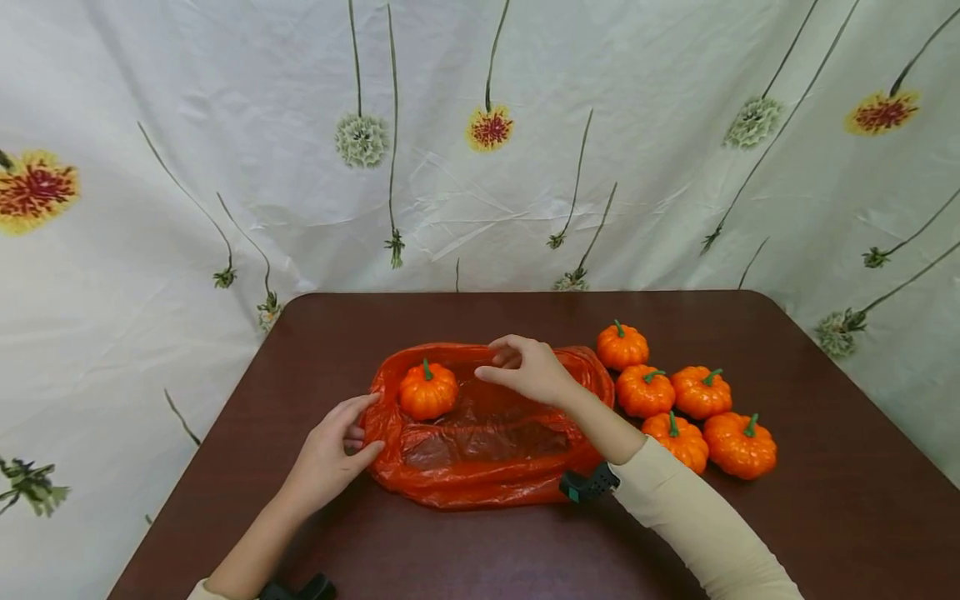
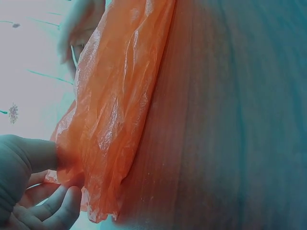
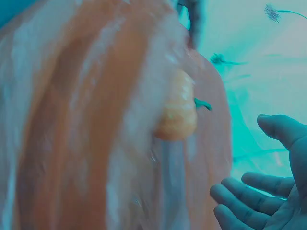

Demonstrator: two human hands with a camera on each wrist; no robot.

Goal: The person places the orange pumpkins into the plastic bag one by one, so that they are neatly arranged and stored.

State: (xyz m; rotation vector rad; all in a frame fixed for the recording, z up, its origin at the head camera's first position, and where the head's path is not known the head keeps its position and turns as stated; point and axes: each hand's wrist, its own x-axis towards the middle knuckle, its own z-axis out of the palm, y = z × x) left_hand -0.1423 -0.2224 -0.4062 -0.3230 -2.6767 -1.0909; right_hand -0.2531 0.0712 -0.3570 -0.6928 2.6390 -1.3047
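Note:
An orange-red plastic bag (image 1: pixel 487 485) lies spread open in the middle of the table. Inside its left part sits a small orange pumpkin (image 1: pixel 426 395) with a green stem. My left hand (image 1: pixel 330 458) pinches the bag's left edge; in the left wrist view the thumb and fingers sit on either side of the thin film (image 2: pixel 110 120). Over the right half of the bag hovers my right hand (image 1: pixel 531 372), its fingers relaxed and holding nothing. The right wrist view has the pumpkin (image 3: pixel 180 112) beyond the bag's near side, apart from that hand.
Several more small pumpkins (image 1: pixel 701 392) are grouped just right of the bag, one partly behind the right forearm. The dark brown table (image 1: pixel 847 508) has its far edge close to a white curtain (image 1: pixel 435 192) printed with flowers.

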